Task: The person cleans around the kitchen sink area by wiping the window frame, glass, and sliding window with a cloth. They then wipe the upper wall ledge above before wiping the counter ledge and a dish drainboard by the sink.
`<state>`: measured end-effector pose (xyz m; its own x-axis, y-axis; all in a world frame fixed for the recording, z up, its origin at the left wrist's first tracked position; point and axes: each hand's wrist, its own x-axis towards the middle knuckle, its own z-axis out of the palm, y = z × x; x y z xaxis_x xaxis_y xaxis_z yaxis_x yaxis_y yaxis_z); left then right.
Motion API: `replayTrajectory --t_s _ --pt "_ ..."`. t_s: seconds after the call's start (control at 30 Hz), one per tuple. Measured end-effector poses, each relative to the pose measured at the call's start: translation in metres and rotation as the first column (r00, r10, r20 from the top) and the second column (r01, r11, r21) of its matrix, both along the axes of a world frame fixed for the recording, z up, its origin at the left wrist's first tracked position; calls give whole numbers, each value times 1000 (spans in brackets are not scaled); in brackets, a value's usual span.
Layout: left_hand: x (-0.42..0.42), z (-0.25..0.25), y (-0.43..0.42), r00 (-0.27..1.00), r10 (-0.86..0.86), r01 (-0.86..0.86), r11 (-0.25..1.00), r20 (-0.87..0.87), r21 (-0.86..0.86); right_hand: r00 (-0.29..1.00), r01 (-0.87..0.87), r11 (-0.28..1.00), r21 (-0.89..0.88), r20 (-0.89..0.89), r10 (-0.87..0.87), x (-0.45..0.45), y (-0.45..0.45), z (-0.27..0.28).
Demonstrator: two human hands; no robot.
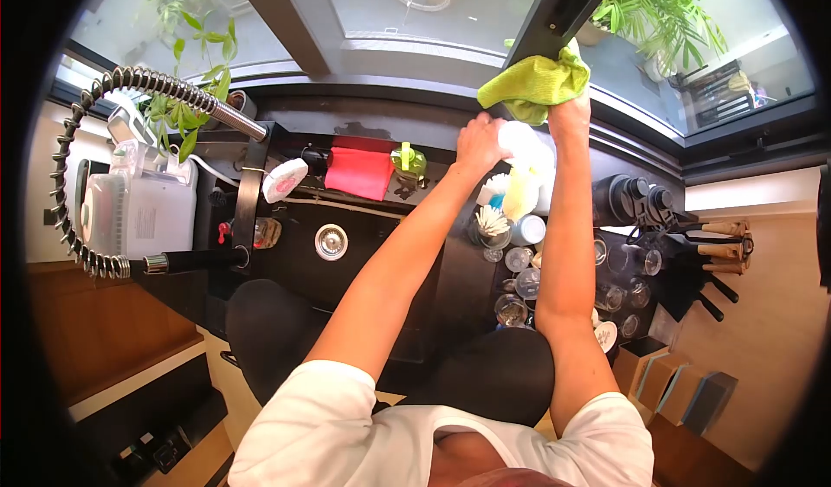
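Observation:
A green cloth (pixel 532 89) is bunched in my right hand (pixel 570 113), against the lower part of the dark window frame post (pixel 554 15). My left hand (pixel 481 144) rests at the dark window ledge (pixel 407 130), beside a white rounded object (pixel 519 141); its fingers are bent and partly hidden, and I cannot make out whether they hold anything. Left of that hand, a pink cloth (pixel 358 174) lies behind the sink next to a green-lidded container (pixel 409 163).
Below my arms is a black sink with a round drain (pixel 331 242). A coiled faucet (pixel 65 175) arches at the left by a white appliance (pixel 143 201). Jars and glasses (pixel 511 309) crowd the counter between my arms; knives (pixel 723 249) stand at the right.

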<state>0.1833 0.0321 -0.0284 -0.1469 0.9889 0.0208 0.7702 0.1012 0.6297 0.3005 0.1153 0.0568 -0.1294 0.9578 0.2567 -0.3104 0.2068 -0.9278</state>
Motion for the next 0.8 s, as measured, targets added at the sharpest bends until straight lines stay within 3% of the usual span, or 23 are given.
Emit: replayTrajectory --t_s 0.07,0.13,0.23,0.3,0.43,0.53,0.57,0.67,0.7,0.73,0.77,0.8 --pt "3 -5 6 994 -71 76 996 -87 50 985 88 996 -17 153 -84 -5 -8 7" --pt "3 -8 9 992 -119 123 990 -50 72 954 175 984 26 241 -176 -8 -10 15" --pt "6 -13 11 984 -174 168 972 27 166 997 73 996 43 5 -74 -22 -14 36" --pt "7 -18 13 970 -235 223 960 60 167 965 123 943 310 183 -186 -23 -8 42" --pt "6 -36 27 944 -324 301 922 58 245 916 233 837 495 178 -360 -31 2 51" --pt "4 -37 31 923 -335 302 936 189 181 945 133 890 435 216 -246 -29 8 47" --pt "4 -30 28 913 -317 290 947 258 137 978 88 923 374 142 -150 -30 9 42" --pt "-3 -12 10 919 -322 254 924 226 284 948 33 889 457 267 -172 -21 1 24" --pt "-3 -9 2 848 -241 152 964 472 217 953 40 892 451 251 -169 -19 5 -11" --pt "-3 -5 -7 699 -129 37 989 704 145 958 44 893 447 234 -165 -18 12 -51" --pt "-3 -2 -15 501 -13 -84 994 865 64 932 65 946 317 319 -171 -17 5 -68" --pt "-10 -29 -12 462 -5 -134 988 887 76 902 97 979 177 400 -162 -17 -4 -75"
